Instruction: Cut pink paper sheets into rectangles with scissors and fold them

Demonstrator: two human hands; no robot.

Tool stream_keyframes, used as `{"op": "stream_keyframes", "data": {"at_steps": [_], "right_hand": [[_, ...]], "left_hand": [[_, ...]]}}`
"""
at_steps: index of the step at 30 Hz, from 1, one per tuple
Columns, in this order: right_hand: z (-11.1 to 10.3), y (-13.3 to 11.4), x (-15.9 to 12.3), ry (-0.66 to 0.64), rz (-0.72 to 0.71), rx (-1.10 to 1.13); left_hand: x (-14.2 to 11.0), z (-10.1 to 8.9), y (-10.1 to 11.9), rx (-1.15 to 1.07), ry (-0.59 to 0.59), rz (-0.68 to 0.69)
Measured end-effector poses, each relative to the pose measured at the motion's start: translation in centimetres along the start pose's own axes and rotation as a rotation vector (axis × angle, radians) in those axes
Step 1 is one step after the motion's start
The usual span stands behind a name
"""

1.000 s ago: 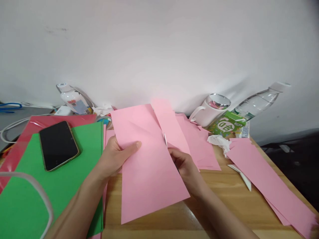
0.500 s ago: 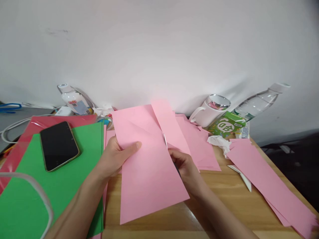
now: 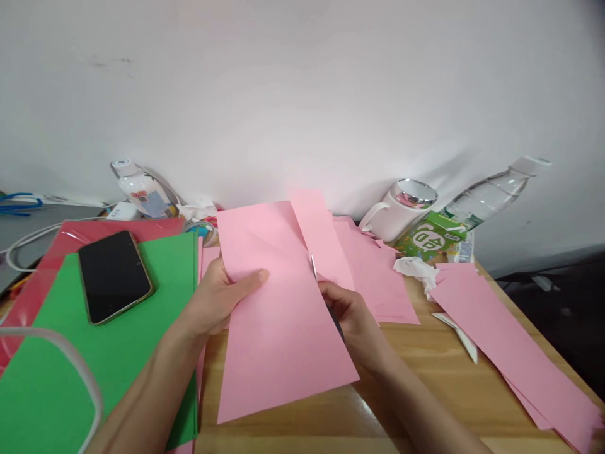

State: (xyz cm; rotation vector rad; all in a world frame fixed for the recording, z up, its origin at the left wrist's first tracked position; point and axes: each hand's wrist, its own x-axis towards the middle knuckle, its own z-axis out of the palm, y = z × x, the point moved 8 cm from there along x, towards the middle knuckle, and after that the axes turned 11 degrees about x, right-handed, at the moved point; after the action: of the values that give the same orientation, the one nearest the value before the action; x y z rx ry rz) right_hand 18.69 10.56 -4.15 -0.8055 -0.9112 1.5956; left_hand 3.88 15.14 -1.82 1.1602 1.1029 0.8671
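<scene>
My left hand [image 3: 227, 293] grips a pink sheet of paper [image 3: 278, 340] by its left side, thumb on top and fingers hidden beneath. At the sheet's right edge, my right hand [image 3: 347, 312] is closed around the dark handle of a pair of scissors [image 3: 313, 267]. Only a short length of blade and part of the handle show; the paper covers the rest. A pink strip [image 3: 319, 233] stands partly separated from the sheet along a cut above the blade. Both hands are held over the wooden table.
On the left, a phone [image 3: 115, 276] lies on green paper [image 3: 57, 353] with a red sheet beneath. A white bottle [image 3: 144, 192] stands behind. Cut pink strips [image 3: 510, 353] lie right, near a mug [image 3: 399, 211], a green box [image 3: 431, 236] and a clear bottle [image 3: 491, 192].
The pink sheet has turned slightly: its top left corner has shifted right and its bottom left corner left. The strip's top has moved a little right. Both hands stay almost where they were.
</scene>
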Motion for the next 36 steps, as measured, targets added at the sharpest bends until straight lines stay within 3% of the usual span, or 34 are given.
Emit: {"op": "stream_keyframes", "data": {"at_steps": [22, 36], "right_hand": [[-0.04, -0.27, -0.02, 0.016, -0.041, -0.015], [-0.30, -0.12, -0.13, 0.092, -0.023, -0.006]], "left_hand": [[-0.09, 0.04, -0.08, -0.007, 0.005, -0.023], [-0.19, 0.13, 0.03, -0.024, -0.009, -0.021]]}}
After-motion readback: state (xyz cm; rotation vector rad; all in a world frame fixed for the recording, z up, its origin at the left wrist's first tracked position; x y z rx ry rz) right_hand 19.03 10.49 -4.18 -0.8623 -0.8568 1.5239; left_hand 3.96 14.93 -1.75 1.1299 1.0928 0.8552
